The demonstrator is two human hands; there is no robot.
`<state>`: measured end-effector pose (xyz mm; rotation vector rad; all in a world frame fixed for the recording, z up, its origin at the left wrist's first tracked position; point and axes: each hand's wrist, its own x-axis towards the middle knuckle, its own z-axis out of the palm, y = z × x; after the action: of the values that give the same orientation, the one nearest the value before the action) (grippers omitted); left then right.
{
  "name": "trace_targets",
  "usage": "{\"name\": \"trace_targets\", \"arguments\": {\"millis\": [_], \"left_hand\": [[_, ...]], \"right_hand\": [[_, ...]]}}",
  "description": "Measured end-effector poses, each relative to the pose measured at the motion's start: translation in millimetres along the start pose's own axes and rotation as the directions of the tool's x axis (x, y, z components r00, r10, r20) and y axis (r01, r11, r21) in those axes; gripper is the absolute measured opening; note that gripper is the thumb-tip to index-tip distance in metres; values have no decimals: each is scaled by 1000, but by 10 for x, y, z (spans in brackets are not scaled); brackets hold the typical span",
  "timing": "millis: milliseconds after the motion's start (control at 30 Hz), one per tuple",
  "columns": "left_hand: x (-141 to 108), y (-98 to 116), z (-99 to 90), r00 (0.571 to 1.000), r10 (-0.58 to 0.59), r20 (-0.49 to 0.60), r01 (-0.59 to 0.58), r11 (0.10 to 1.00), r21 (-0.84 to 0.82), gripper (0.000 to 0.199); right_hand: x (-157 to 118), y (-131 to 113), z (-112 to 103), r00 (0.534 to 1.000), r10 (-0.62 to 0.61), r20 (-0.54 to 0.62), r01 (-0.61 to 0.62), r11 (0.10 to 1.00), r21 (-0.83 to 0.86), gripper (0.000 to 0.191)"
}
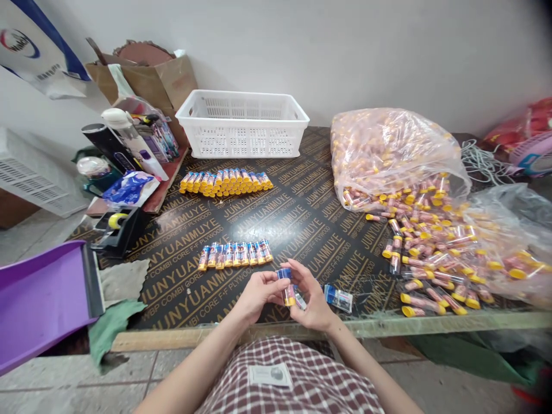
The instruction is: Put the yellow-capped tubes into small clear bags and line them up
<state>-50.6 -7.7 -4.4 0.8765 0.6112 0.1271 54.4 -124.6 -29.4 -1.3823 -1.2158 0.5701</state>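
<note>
Tube (pixel 288 292) pinched in both grips, left hand (pixel 257 294), right hand (pixel 311 300); tabletop (pixel 302 218) reads "JUNYUANMUYE".

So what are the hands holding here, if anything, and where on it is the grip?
Both hands hold one small tube upright between them: the left hand and right hand pinch it with their fingertips near its blue top.

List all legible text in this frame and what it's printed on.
"JUNYUANMUYE", repeated across the dark plywood tabletop.
"WBP COMBI CORE F-F PLYWOOD", on the same tabletop, beside each brand line.
Banner on the wall at upper left: logo and lettering too blurred to read.
Labels on the tubes in the near row: too small to read.
Tag on the checked shirt: unreadable.
</note>
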Motion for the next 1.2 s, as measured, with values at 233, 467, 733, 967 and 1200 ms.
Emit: {"name": "trace_targets", "arguments": {"millis": [233, 467, 733, 967, 1200], "left_hand": [[-12, -1, 12, 1000, 3, -15, -3, 1000, -10, 34], [-31, 5, 23, 1000, 6, -28, -6, 1000, -15, 35], [30, -90, -38, 992, 46, -114, -42, 998, 39, 42], [184, -428, -195, 931, 348, -111, -6, 318, 948, 30], [266, -516, -146, 961, 277, -3, -29, 111, 993, 11]], "right_hand": [[8, -6, 17, 1000, -19, -20, 20, 999, 27, 86], [14, -17, 29, 999, -22, -29, 22, 999, 26, 85], [143, 84, -87, 998, -66, -9, 64, 992, -108, 84], [822, 536, -285, 979, 55, 198, 84, 771, -632, 78], [982, 602, -76, 955, 99, 280, 133, 699, -702, 80]]}}
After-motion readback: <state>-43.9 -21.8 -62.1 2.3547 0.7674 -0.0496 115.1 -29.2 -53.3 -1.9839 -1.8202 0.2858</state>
